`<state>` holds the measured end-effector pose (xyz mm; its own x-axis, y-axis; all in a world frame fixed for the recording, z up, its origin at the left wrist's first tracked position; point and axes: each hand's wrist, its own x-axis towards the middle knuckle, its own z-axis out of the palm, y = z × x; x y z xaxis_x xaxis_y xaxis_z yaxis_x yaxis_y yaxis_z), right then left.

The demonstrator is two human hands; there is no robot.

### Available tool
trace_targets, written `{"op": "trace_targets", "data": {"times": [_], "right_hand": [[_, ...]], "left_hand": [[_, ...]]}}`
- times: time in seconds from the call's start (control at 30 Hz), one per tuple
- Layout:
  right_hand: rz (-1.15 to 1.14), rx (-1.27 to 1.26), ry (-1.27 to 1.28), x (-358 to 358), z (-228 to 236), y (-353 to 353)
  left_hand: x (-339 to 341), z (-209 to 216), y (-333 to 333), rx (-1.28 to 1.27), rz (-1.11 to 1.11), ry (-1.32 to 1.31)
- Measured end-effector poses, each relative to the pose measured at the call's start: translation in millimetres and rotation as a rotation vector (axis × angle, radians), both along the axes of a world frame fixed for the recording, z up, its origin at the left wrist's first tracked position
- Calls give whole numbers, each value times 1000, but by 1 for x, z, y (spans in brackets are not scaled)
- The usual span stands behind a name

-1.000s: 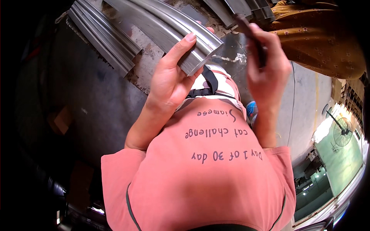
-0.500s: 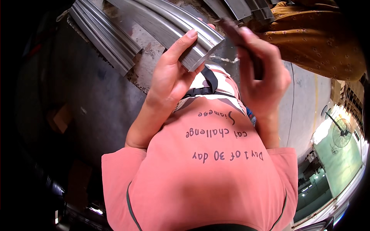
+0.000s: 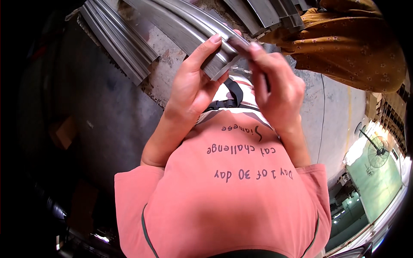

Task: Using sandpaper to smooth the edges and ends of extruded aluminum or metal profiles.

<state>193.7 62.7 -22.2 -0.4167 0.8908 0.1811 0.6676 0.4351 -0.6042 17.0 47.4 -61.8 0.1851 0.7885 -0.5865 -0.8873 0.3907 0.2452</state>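
A long silvery metal profile (image 3: 183, 32) with lengthwise ridges slants from the upper left toward my lap. My left hand (image 3: 192, 81) grips it near its cut end, thumb on top and fingers wrapped beneath. In my closed right hand (image 3: 277, 81) is a dark brown, flat, bar-like tool (image 3: 239, 44), blurred by motion; its exact kind does not show. The tool's front part overlaps the corner of the profile's end. Whether it touches the metal cannot be made out for certain.
More ridged metal profiles (image 3: 118, 41) lie at the upper left, and several others (image 3: 263, 12) at the top right. Beside those is mustard-brown patterned cloth (image 3: 344, 51). A cardboard box (image 3: 64, 132) stands on the floor at left; a large fan (image 3: 378, 151) is far right.
My right hand has moved left and slightly down, bringing the dark tool from beside the profile onto its end. My left hand and the profile stay nearly still.
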Motion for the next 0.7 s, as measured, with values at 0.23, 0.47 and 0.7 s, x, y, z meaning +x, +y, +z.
{"op": "trace_targets", "data": {"times": [0.23, 0.47, 0.7], "right_hand": [[39, 494, 308, -8, -24, 12], [-81, 570, 321, -4, -35, 22], [-83, 617, 277, -8, -48, 34]], "left_hand": [[-1, 9, 0, 18, -4, 32], [-5, 11, 1, -12, -11, 38], [-5, 10, -2, 22, -36, 8]]}}
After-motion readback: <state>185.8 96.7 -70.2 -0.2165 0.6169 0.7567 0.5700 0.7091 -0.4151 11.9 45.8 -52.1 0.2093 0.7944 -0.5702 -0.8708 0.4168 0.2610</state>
